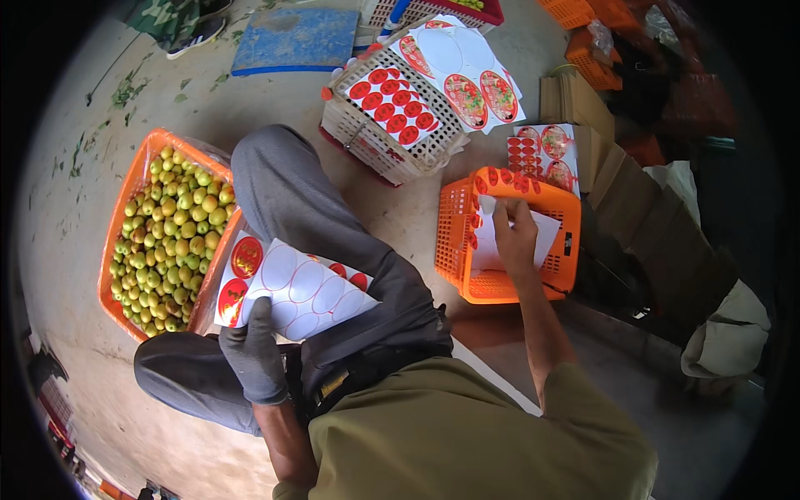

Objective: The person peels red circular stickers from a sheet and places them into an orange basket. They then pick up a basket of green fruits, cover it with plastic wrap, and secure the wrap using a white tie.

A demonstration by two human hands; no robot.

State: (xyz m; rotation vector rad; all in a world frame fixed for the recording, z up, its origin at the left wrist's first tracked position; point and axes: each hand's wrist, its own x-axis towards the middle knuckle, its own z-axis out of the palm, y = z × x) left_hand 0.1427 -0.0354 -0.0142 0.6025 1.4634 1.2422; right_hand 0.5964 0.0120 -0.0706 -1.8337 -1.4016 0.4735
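My left hand [255,350], in a grey glove, grips sheets of round stickers [300,287] above my lap. The top sheet curls over and shows white ovals outlined in red; red and gold stickers show at its edges. My bare right hand [517,236] is over an orange plastic basket [453,234] on my right. Its fingertips pinch a small pale piece [487,204], seemingly a sticker, at the basket's rim. Several red stickers [520,182] hang along that rim. White paper [545,232] lies inside the basket, partly behind my right hand.
On my left stands a plastic-lined orange crate [119,237] full of green-yellow fruit [181,219]. An upturned pale crate [369,147] ahead carries sticker sheets [395,106] and larger printed sheets [465,69]. Cardboard [644,200] lines the right. Another person's shoe [197,39] shows at top left.
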